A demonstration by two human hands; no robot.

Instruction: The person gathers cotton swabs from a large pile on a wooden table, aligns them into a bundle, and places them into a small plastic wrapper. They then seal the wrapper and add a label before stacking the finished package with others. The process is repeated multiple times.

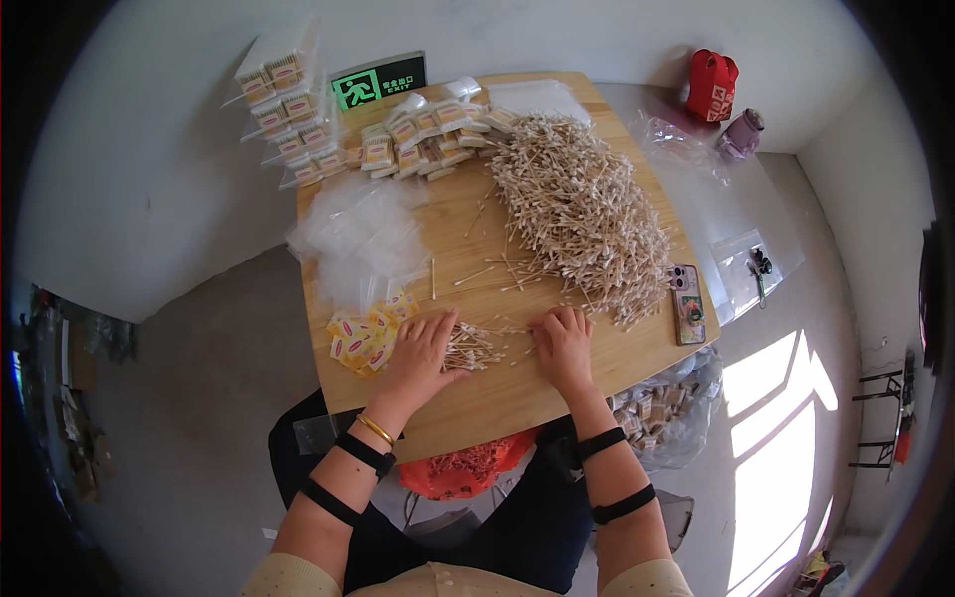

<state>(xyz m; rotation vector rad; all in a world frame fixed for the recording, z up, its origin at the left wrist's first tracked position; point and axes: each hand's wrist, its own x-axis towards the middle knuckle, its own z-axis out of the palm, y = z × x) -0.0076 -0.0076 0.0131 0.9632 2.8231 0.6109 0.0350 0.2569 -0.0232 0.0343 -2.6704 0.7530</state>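
A small heap of cotton swabs (475, 348) lies on the table between my two hands. My left hand (420, 358) rests along the heap's left side, fingers stretched and thumb apart, touching the swabs. To the right, my right hand (564, 343) is loosely bent with its fingertips down at the tabletop; a few swabs lie by its thumb, and I see nothing held in it. Small yellow and white printed cards (366, 336) are scattered left of my left hand. Beyond them spreads a pile of clear plastic bags (363, 234).
A large mound of cotton swabs (587, 214) covers the table's (453, 408) right side. Packed swab bags (428, 134) are heaped at the back, more stacked at left (288, 109). A phone (687, 306) lies at the right edge. Below are a red bag (463, 470) and a clear sack (671, 413).
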